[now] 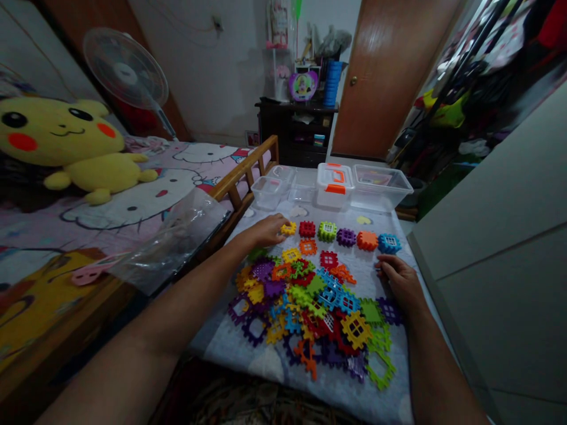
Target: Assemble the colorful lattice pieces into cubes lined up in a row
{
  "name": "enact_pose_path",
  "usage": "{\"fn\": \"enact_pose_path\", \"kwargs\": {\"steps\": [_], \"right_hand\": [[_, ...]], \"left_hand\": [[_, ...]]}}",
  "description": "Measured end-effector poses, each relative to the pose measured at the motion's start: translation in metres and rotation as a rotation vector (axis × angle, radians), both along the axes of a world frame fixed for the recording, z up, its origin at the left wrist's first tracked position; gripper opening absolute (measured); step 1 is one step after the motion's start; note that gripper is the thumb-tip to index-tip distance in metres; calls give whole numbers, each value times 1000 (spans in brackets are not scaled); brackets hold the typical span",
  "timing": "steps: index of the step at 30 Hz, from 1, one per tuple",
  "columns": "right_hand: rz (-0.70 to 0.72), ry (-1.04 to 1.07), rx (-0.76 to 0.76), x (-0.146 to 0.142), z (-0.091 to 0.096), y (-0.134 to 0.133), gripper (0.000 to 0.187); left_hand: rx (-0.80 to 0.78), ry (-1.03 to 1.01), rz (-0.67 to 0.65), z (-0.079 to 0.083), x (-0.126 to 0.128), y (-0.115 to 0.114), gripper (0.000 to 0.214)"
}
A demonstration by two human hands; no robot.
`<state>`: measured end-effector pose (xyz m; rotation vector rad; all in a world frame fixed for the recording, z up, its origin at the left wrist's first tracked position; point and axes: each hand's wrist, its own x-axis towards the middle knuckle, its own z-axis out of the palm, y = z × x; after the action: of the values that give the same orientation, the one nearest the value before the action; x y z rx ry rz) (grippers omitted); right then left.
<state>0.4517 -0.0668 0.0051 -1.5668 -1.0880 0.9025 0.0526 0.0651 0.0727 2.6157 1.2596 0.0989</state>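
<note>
My left hand [269, 229] reaches to the left end of a row of toothed plastic building tiles, its fingers closed at a yellow tile [289, 228]. To the right along the row stand small stacks: red [307, 229], lime green [328, 231], purple [346, 237], orange [367, 240] and blue [390, 243]. My right hand [401, 280] rests on the table just below the blue stack, holding nothing, fingers loosely bent and apart. Between my forearms spreads a loose pile of mixed-colour tiles [316, 286]. A single orange tile [308, 247] and a red tile [329, 259] lie above it.
Behind the row stand a lidded clear box [335, 192] with orange clips, an open clear bin [381, 188] and a smaller clear container [267, 193]. A wooden bed rail [245, 171] borders the table's left; a pale cabinet [496, 236] stands right.
</note>
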Motion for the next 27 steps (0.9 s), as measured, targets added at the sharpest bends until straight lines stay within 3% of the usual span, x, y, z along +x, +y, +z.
{"fn": "enact_pose_path", "kwargs": {"steps": [7, 14, 20, 27], "right_hand": [[7, -34, 6, 1, 0, 1, 36], [-4, -72, 4, -2, 4, 0, 35], [-24, -51, -10, -3, 8, -1, 36], [-25, -42, -7, -4, 8, -1, 35]], "left_hand": [[-174, -27, 26, 6, -43, -54, 37], [-208, -140, 118, 8, -78, -91, 37], [-214, -176, 234, -1, -70, -112, 47], [-202, -277, 300, -4, -52, -117, 45]]}}
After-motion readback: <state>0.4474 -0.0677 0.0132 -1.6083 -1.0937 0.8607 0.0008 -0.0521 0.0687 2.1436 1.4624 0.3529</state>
